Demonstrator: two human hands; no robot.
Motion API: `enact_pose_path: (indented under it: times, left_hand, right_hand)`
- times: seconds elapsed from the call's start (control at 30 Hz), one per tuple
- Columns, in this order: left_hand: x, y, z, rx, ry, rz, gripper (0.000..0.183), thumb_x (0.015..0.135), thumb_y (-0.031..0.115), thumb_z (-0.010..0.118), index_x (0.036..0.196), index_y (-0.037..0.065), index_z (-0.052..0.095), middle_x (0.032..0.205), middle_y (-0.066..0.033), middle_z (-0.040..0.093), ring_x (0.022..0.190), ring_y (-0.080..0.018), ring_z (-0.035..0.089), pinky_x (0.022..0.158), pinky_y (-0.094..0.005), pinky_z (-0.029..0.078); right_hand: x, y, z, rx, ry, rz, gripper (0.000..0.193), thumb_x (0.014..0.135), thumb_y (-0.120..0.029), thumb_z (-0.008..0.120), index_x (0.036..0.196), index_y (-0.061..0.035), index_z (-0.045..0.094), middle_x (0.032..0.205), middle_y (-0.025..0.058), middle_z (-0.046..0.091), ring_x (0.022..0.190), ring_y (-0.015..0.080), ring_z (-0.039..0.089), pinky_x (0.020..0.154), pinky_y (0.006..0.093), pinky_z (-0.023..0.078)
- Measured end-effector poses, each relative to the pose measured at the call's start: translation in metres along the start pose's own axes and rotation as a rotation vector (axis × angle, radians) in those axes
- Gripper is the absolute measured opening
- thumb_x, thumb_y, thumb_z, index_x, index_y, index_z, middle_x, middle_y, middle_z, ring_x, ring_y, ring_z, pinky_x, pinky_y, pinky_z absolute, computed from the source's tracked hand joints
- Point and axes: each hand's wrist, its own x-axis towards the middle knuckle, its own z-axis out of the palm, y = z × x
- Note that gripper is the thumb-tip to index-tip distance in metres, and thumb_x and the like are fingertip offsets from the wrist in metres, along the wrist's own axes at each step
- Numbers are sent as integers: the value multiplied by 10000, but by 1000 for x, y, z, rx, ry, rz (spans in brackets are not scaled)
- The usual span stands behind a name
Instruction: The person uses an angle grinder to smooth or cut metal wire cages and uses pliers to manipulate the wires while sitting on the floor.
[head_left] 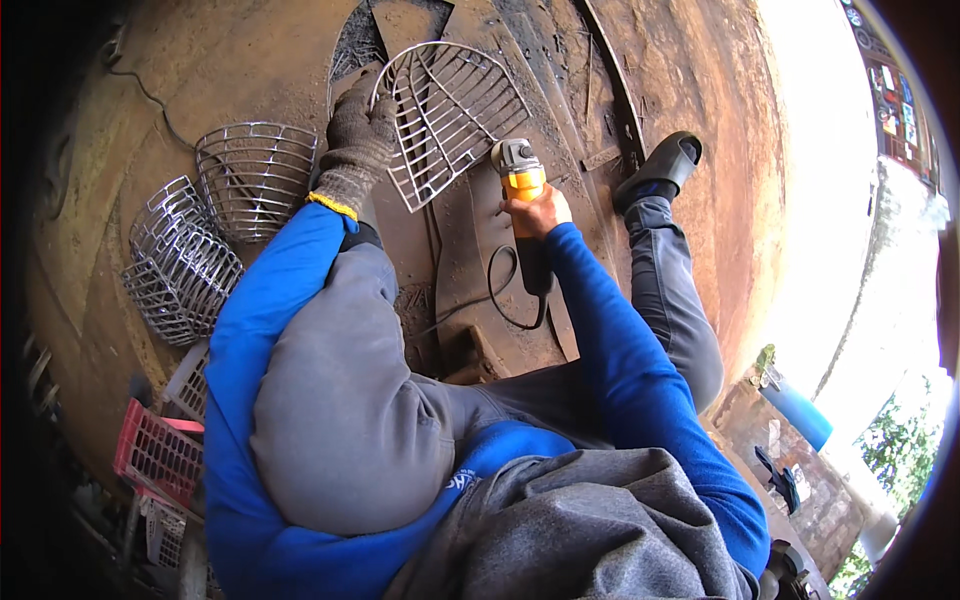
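Observation:
My left hand (358,135), in a dark knitted glove with a yellow cuff, is closed on the left rim of a wire basket (455,105). This basket has curved metal bars and is tilted, its straight edge toward the lower left. My bare right hand (538,212) wraps round a yellow and black angle grinder (524,182). The grinder's grey metal head points away from me, close to the basket's right side; I cannot make out its disc. A black cord loops from the tool's rear end.
More wire baskets (258,175) stand left of my arm, several nested in a stack (180,265). Red plastic crates (165,450) sit at the lower left. Metal strips and sheets lie on the brown ground between my legs. A blue cylinder (800,415) is at the right.

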Motion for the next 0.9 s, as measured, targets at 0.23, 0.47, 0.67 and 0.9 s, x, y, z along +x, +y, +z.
enact_pose_path:
  times: [0.23,0.47,0.67,0.9]
  left_hand:
    - [5,1,7,-72,-20,53,415,933,211,593,1301,20,590,1227,-234,624,1168,-367,595,1010,-412,468]
    - [57,67,-3,-12,-208,495,366,978,117,555,1337,45,577,1228,-195,653,1201,-355,592,1004,-385,480]
    - [94,46,-42,186,-214,720,396,935,24,568,1329,59,578,1205,-175,661,1146,-320,623,944,-365,505]
    - [38,12,-29,-1053,-40,-610,568,956,352,515,1475,136,431,1383,-109,560,1195,-308,585,1025,-439,484]
  right_hand:
    - [-5,5,8,14,-21,-36,554,644,-432,826,994,-21,704,919,163,733,845,288,718,801,385,555]
    - [-54,-12,-16,439,-131,-117,508,690,-315,838,1051,1,669,896,110,710,776,206,692,744,344,553]
    - [-112,-59,-57,860,-214,-148,440,777,-148,795,1135,0,584,847,76,642,698,205,675,666,353,570]
    - [-95,-52,-61,857,-85,-151,432,758,-136,815,1120,-13,612,870,50,647,737,175,661,686,334,559]
